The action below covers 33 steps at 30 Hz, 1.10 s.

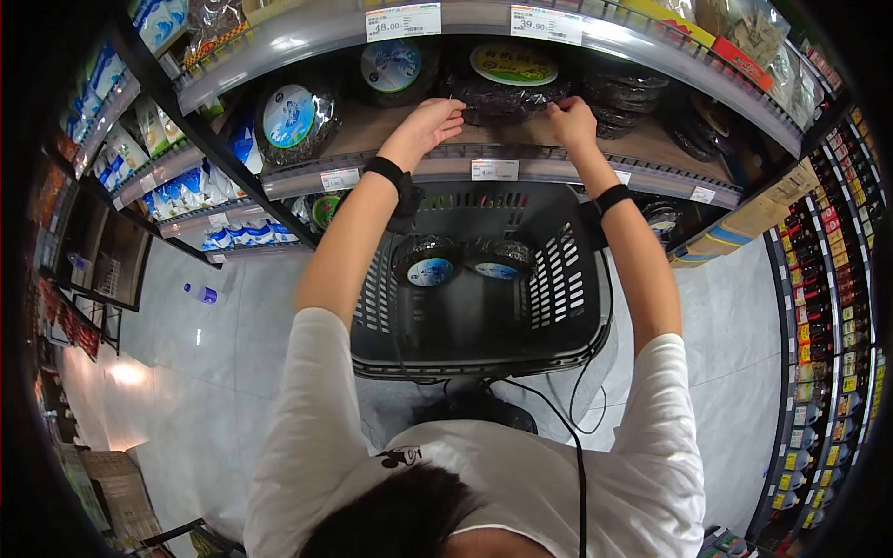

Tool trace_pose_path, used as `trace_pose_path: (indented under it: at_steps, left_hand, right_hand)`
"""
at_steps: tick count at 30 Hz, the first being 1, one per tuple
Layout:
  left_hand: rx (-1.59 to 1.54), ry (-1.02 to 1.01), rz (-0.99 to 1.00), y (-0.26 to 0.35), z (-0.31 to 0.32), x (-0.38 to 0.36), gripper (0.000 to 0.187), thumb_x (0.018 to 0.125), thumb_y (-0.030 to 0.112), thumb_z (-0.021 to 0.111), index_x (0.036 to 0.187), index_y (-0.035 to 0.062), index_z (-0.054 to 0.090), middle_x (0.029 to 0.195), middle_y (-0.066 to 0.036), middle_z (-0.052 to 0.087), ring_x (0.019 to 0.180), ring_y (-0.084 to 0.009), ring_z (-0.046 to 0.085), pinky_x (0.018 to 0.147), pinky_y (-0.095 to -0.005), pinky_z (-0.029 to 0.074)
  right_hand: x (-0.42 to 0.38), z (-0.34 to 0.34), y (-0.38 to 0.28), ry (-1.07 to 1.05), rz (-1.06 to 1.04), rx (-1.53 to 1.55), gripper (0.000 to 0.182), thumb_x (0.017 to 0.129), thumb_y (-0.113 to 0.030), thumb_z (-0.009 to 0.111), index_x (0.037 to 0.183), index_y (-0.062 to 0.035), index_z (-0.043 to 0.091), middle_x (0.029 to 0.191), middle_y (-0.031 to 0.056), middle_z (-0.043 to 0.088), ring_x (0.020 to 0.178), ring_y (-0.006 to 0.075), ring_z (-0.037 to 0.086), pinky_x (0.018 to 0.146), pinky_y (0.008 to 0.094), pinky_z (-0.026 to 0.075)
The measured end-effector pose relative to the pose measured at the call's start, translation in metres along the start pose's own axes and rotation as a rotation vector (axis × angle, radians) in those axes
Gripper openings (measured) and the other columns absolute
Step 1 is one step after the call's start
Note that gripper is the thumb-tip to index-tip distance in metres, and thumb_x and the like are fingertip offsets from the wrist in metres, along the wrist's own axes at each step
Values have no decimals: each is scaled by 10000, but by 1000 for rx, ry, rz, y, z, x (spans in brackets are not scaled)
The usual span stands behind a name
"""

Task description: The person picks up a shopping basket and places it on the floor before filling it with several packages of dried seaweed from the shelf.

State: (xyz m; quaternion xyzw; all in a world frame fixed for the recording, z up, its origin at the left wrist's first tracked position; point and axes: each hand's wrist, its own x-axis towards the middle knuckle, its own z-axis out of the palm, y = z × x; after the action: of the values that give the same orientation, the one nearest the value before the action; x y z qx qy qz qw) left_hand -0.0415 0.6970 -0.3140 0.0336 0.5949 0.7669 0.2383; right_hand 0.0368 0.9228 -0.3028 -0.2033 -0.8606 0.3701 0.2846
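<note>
Both hands reach onto a shelf and grip a dark round seaweed pack (507, 104) with a green and yellow oval label, one at each side. My left hand (433, 126) pinches its left edge, fingers closed. On the right edge, the thumb and fingers of my right hand (573, 123) are also closed. Left of it sit a blue-labelled seaweed pack (392, 70) and another blue-labelled pack (296, 119). Unlabelled-looking dark packs (625, 96) are stacked to the right. Below my hands, a black shopping basket (465, 342) holds two blue-labelled packs (431, 270).
The shelf's front edge (549, 160) with its price tags runs between hands and basket. An upper shelf edge (484, 23) overhangs the packs. Cartons (744, 219) stand at the right, and bottle shelves (809, 372) line the far right. A purple-labelled bottle (200, 294) is at left.
</note>
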Motion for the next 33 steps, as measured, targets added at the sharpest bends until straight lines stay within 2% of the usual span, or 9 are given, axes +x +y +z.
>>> trace_pose_path:
  at_steps: [2,3,6,7,11,14,25,29,33]
  left_hand:
    - [-88,23,43,-10,2,10,229,793,109,597,967,16,480,981,-118,511,950,-238,523,833,-372,468]
    - [-103,42,51,-14,7,12,268,784,136,615,980,18,476,989,-121,507,950,-239,515,840,-375,460]
    - [-182,52,70,-19,16,16,418,782,177,628,1108,20,417,1109,-145,456,1015,-257,488,866,-382,441]
    - [-184,28,67,-18,20,17,461,783,203,629,1137,21,398,1139,-151,438,1033,-263,480,875,-387,431]
    - [-113,10,59,-22,32,13,615,784,302,634,1236,26,323,1230,-172,378,1095,-283,444,914,-404,385]
    - [-105,6,89,-30,32,18,691,771,346,648,1261,21,285,1247,-176,360,1126,-293,418,953,-398,338]
    - [-258,-158,189,-39,16,0,467,799,281,642,1054,7,363,1034,-170,489,1021,-267,495,951,-396,379]
    - [-150,-101,194,-33,15,-43,554,783,337,649,1109,31,321,958,-139,510,862,-238,567,827,-383,464]
    - [-103,-62,291,-46,6,-85,524,822,303,611,1165,46,310,994,-123,531,847,-210,583,800,-367,472]
  right_hand:
    - [18,19,23,117,153,57,398,698,-303,668,860,54,600,883,241,614,863,357,600,806,364,459]
    - [18,17,15,92,180,73,574,707,-401,679,992,67,508,820,177,578,638,248,606,527,334,517]
    - [8,-2,-11,-99,538,392,537,706,-422,679,840,79,538,855,195,589,733,290,599,615,374,518]
    - [15,7,0,-89,499,508,578,680,-464,697,802,75,530,761,138,558,655,249,567,519,366,512]
    - [11,20,-5,-89,549,718,563,625,-438,758,762,52,518,701,108,519,583,234,518,528,386,508]
    - [9,34,1,-193,543,785,707,664,-390,745,1031,118,417,1006,223,466,819,338,531,657,429,510]
    - [-17,37,18,-42,357,930,447,700,-137,741,964,-42,393,762,12,475,557,118,456,548,272,419]
    - [-59,8,-2,-178,416,1277,425,725,-56,697,1002,-46,376,854,45,534,697,144,551,650,315,446]
    - [-102,-3,-6,-233,395,1282,670,701,-35,707,1183,-30,242,985,67,496,836,172,528,686,335,432]
